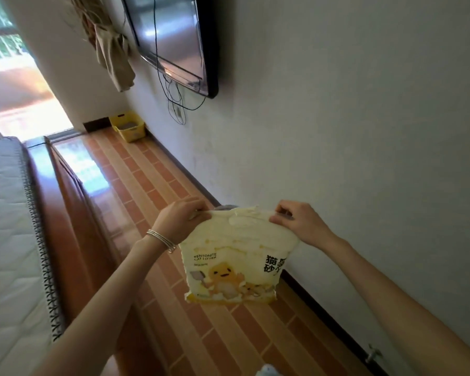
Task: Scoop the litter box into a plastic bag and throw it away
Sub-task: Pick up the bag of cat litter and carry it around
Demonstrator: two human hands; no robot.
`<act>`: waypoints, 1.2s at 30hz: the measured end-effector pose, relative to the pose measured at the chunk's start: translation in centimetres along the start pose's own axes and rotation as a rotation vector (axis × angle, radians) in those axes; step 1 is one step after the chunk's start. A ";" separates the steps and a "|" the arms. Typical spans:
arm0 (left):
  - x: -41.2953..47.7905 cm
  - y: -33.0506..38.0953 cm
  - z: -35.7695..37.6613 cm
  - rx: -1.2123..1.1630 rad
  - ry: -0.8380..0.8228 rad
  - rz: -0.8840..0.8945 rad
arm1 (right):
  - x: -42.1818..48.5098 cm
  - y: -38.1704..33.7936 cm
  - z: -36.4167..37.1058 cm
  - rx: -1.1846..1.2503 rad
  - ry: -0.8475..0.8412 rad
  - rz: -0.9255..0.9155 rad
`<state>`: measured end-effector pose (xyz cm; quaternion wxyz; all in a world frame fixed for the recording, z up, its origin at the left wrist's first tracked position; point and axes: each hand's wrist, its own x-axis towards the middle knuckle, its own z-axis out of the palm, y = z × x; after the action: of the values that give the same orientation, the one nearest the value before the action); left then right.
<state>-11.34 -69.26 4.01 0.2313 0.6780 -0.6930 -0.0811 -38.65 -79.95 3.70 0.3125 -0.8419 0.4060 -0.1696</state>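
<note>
Fingers [198,210] of left hand [181,221] pinch the top left corner of a yellow cat litter bag [236,256]; right hand [299,223] pinches the top right corner; bag hangs stretched between them, above the tiled floor [152,191], print facing the camera; silver bangles [162,240] on left wrist. Yellow litter box [128,126] sits at 11 o'clock, far end of the floor, against the wall [337,118]; wall-mounted TV [174,42] at 12 o'clock; bed [8,226] at 9 o'clock.

Pale yellow bag [236,256], orange-striped floor [152,185]
</note>
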 end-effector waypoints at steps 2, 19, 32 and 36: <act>0.4 -2.0 -0.3 -0.025 0.001 -0.021 | 2.1 -0.4 0.9 0.004 -0.012 -0.014; 11.4 -16.0 -2.8 0.013 0.068 -0.303 | 27.6 -2.5 4.2 0.008 -0.209 -0.207; 14.9 -26.5 -6.8 0.039 0.192 -0.425 | 40.6 -7.5 8.7 -0.004 -0.290 -0.352; 15.8 -30.9 -9.2 0.042 0.188 -0.405 | 44.1 -10.4 11.1 0.004 -0.278 -0.354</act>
<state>20.91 -84.88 2.28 0.2597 0.8126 -0.5196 -0.0481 0.35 -105.51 3.65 0.3324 -0.9147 0.2044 -0.1050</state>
